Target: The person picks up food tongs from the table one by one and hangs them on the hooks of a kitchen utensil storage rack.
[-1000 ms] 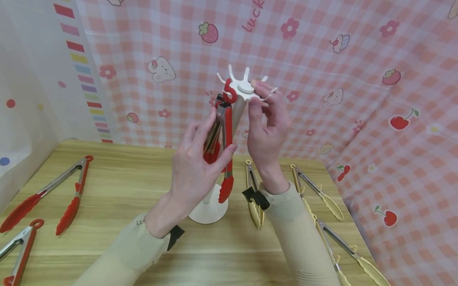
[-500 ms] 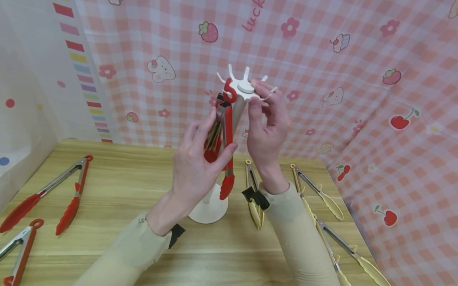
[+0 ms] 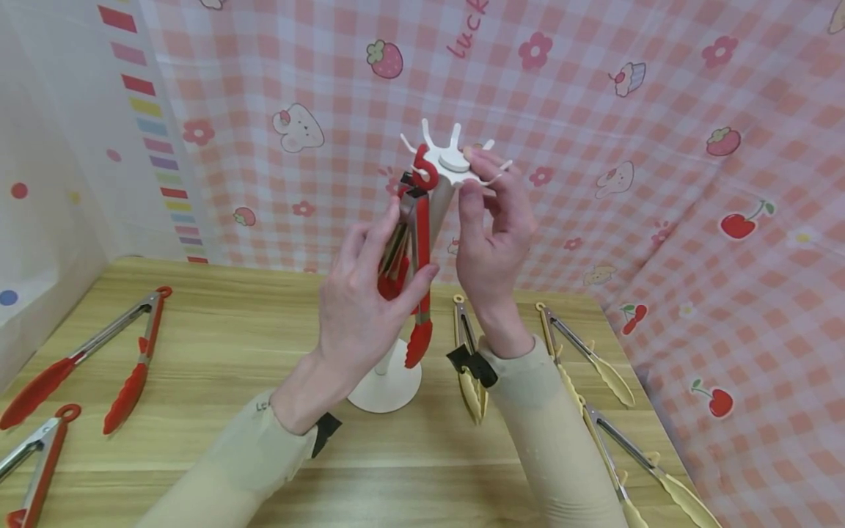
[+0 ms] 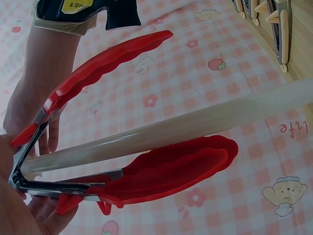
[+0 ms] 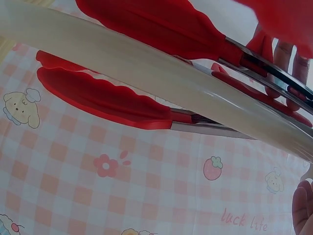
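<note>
1. Pink checked cloth (image 3: 343, 110) backs a wooden table (image 3: 251, 323), where a white rack (image 3: 452, 160) stands.
2. Left hand (image 3: 356, 301) grips red tongs (image 3: 423, 242), their ring (image 3: 430, 176) looped on the rack; right hand (image 3: 492, 242) pinches the rack's top.
3. Likely step: hanging these tongs; next probably calls for a gentle release, top held steady.
4. Bare hooks (image 3: 455, 134) fan out beyond; open wood lies between rack and loose red tongs (image 3: 128, 392); yellow tongs (image 3: 614, 381) crowd the right edge.

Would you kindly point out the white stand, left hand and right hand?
White stand (image 3: 453, 160): head view, centre of its hooked top.
Left hand (image 3: 356, 297): head view, back of the hand.
Right hand (image 3: 494, 248): head view, near the thumb's base.
</note>
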Demonstrator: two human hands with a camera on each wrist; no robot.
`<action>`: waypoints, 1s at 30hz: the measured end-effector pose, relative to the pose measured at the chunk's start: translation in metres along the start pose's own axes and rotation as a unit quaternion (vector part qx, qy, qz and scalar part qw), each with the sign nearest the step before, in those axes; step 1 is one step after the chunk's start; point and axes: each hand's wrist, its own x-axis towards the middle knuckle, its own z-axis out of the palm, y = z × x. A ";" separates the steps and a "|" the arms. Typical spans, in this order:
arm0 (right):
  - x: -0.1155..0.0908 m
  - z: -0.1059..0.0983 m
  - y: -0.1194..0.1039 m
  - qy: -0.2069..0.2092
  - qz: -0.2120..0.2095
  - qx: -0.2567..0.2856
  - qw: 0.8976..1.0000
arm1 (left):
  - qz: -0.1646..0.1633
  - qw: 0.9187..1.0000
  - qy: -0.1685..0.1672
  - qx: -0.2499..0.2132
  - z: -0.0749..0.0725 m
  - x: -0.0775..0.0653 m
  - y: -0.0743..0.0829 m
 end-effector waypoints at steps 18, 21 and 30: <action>-0.001 0.000 0.000 -0.007 0.001 0.000 1.000 | -0.003 1.000 -0.003 -0.012 0.001 -0.002 -0.005; 0.000 0.000 0.000 -0.005 0.001 0.001 1.000 | -0.009 1.000 -0.006 -0.020 0.001 -0.003 -0.006; 0.000 -0.001 0.000 -0.011 -0.002 0.002 1.000 | -0.028 0.999 -0.023 -0.026 -0.003 -0.004 -0.005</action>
